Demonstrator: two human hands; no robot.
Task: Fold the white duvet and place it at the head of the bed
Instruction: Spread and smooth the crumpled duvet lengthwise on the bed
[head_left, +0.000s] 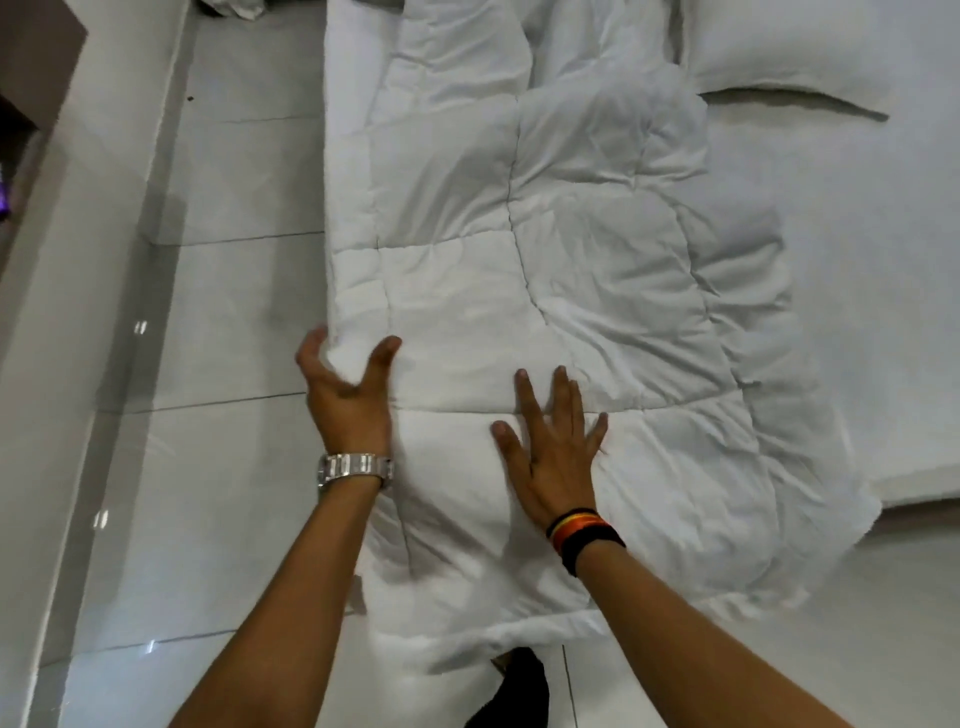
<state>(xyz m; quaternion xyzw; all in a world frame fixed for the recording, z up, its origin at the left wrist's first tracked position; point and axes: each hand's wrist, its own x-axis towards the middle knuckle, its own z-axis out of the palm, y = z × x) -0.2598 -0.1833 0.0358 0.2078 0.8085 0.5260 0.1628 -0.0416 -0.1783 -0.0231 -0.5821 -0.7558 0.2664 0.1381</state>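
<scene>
The white quilted duvet (519, 249) lies folded into a long strip along the left side of the bed, its near end hanging over the bed's foot. My left hand (345, 389), with a metal watch on the wrist, curls around the duvet's left edge, thumb on top and fingers at the side. My right hand (553, 447), with dark bands on the wrist, lies flat on the duvet with fingers spread. A white pillow (779, 47) rests at the head of the bed, far right.
The bare mattress sheet (857, 260) stretches to the right of the duvet. Glossy white floor tiles (218, 312) run along the left of the bed. A white wall base and a dark piece of furniture (31, 93) stand at far left. Crumpled cloth lies on the floor at top left.
</scene>
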